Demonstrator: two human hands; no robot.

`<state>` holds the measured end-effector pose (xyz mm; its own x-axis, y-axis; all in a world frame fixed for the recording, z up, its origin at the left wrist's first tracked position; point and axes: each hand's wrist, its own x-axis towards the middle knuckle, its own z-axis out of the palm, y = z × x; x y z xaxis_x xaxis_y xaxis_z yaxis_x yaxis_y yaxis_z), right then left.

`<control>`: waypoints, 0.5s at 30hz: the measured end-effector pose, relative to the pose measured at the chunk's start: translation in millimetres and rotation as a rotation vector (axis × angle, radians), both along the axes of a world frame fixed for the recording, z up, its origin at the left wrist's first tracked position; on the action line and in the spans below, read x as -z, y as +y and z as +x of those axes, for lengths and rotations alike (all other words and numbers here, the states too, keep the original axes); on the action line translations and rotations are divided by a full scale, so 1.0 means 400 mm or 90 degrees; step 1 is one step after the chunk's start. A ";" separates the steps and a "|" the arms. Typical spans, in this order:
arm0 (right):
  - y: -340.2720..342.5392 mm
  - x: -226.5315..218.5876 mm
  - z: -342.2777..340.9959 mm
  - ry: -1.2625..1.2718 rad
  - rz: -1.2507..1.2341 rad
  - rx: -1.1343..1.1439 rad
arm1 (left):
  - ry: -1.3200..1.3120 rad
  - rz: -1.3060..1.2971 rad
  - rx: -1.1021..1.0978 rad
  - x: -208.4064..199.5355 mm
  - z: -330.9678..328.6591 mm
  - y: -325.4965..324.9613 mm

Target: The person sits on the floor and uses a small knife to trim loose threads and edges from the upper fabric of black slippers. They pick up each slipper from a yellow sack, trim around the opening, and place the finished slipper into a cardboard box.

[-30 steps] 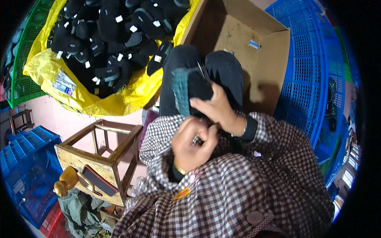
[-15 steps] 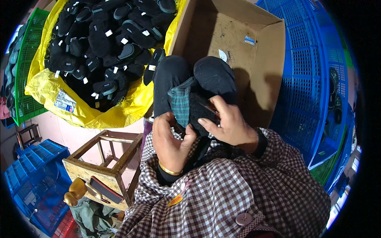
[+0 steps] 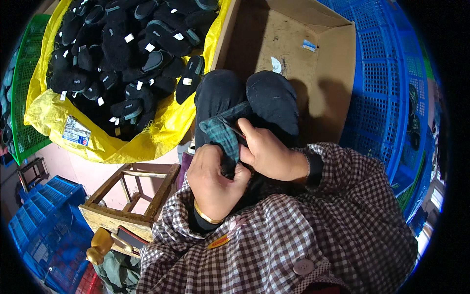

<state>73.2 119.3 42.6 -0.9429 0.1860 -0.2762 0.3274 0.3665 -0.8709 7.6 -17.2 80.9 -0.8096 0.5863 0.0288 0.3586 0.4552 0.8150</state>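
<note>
A slipper [image 3: 226,134] with a green-and-black plaid surface and black fuzzy parts lies over my lap, between my knees and my body. My left hand [image 3: 214,179] is closed on its near end, thumb and fingers pinching the cloth. From the right, my right hand [image 3: 270,154] bends over the slipper, forefinger and thumb closed around a thin dark tool [image 3: 237,131] whose kind I cannot make out. That tool lies against the plaid cloth. Part of the slipper is hidden under both hands.
Black fuzzy slippers [image 3: 117,46] with white tags fill a yellow sack [image 3: 110,146] at far left. A cardboard box [image 3: 338,63] with scraps inside stands beyond my knees. Blue plastic crates [image 3: 377,88] rise at right. A wooden stool frame [image 3: 110,213] stands at left, near another blue crate [image 3: 44,206].
My right hand has moved left and in over the slipper, and its forefinger now reaches across the plaid part. The slipper has turned and folded. My left hand keeps its pinch.
</note>
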 end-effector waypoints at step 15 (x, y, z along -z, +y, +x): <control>0.021 0.030 0.033 0.210 -0.133 0.069 | 0.249 -0.095 -0.039 0.022 0.098 0.003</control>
